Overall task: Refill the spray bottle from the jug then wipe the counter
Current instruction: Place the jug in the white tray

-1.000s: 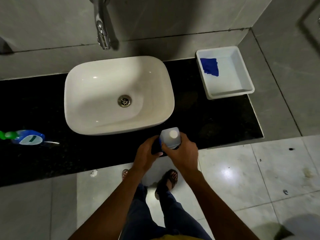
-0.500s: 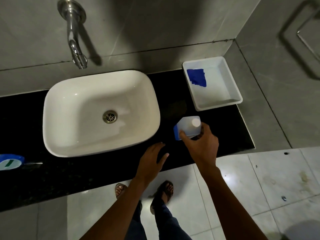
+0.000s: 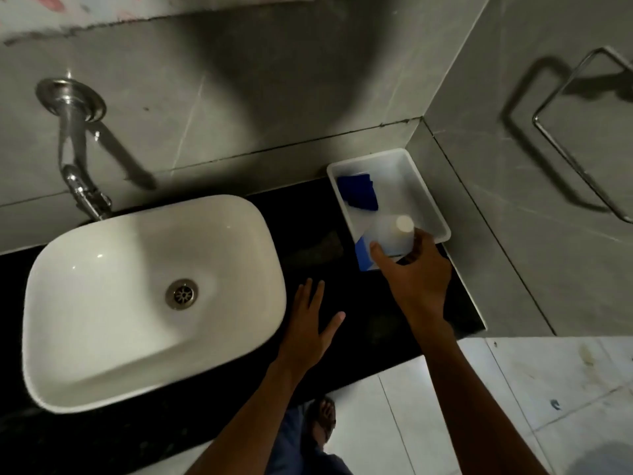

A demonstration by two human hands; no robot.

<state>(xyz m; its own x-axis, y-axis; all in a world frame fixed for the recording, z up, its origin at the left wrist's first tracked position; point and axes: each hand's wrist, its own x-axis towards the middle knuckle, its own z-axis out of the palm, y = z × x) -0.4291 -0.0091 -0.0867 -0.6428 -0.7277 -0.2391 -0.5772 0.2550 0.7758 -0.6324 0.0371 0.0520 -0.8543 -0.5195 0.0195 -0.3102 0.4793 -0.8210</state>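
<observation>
My right hand (image 3: 416, 274) grips a white jug (image 3: 390, 236) with a white cap and a blue label, held over the near end of the white tray (image 3: 430, 200) at the counter's right end. A folded blue cloth (image 3: 358, 195) lies in the tray's far left part. My left hand (image 3: 306, 323) hovers flat over the black counter (image 3: 342, 217), fingers spread, holding nothing. The spray bottle is out of view.
A white basin (image 3: 137, 296) with a metal drain sits on the counter to the left, under a wall tap (image 3: 77, 166). Tiled walls close the back and the right corner; a metal towel bar (image 3: 582, 138) hangs on the right wall.
My right hand carried the jug from the counter's front edge rightward and away, to above the tray. My left hand let go of it and opened. The spray bottle left the view.
</observation>
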